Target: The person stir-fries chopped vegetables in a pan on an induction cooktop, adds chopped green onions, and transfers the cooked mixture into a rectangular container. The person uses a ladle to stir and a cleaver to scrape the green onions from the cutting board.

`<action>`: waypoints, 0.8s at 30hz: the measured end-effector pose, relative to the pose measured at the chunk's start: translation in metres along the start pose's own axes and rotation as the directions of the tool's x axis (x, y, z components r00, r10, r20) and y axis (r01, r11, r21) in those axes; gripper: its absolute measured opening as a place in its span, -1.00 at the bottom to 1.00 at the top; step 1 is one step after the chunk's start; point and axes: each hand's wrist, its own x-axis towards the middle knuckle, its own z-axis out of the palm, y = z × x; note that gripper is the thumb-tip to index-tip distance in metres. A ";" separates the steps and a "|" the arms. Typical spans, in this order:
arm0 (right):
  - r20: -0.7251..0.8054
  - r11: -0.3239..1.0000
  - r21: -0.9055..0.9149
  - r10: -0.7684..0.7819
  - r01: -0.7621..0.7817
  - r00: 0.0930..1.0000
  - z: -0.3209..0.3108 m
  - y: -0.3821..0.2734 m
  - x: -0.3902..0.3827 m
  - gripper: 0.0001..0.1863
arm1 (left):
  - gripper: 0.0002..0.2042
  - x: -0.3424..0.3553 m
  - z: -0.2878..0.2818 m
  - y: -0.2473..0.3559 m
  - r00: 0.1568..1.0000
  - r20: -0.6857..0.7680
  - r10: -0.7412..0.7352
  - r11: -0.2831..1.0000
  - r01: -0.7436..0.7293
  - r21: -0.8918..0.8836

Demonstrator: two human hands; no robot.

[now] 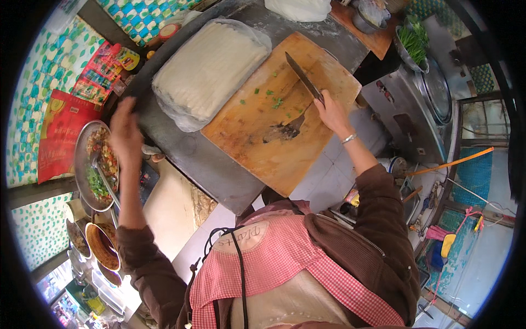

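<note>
My right hand [331, 112] is wrapped firmly on the kitchen knife [301, 75], over the wooden cutting board [241, 131]. My left hand [127, 137] is blurred near the metal bowl [80, 170]; I cannot tell its shape. Careless swing could tip this bowl.

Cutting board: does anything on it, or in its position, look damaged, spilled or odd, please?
Yes. A dark patch near the middle stands out against the tan cutting board; I cannot tell stain from damage. Small green bits lie scattered beyond it. The board's lower-right edge seems to overhang the table.
</note>
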 end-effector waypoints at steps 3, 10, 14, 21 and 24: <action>0.083 0.995 -0.046 -0.080 0.084 0.993 0.003 -0.012 -0.003 -0.70 | -0.61 -0.013 0.089 0.076 0.964 0.258 -0.059 0.949 0.134 -0.286; 0.395 0.696 0.569 0.236 -0.438 0.888 -0.026 -0.010 -0.057 -0.69 | -0.30 -0.068 0.214 0.150 0.840 0.542 -0.024 0.934 0.212 -0.287; 0.487 0.179 0.799 0.369 -0.575 0.792 -0.025 0.074 -0.073 -0.73 | -0.14 -0.078 0.238 0.137 0.860 0.509 0.046 0.985 0.045 -0.164; 0.524 0.151 0.797 0.311 -0.585 0.793 -0.023 0.120 -0.037 -0.72 | 0.11 -0.065 0.266 0.156 0.839 0.541 0.055 0.992 0.015 -0.125; 0.547 0.184 0.781 0.259 -0.596 0.796 -0.024 0.109 -0.017 -0.72 | 0.26 -0.061 0.275 0.176 0.814 0.576 0.070 0.997 -0.052 -0.048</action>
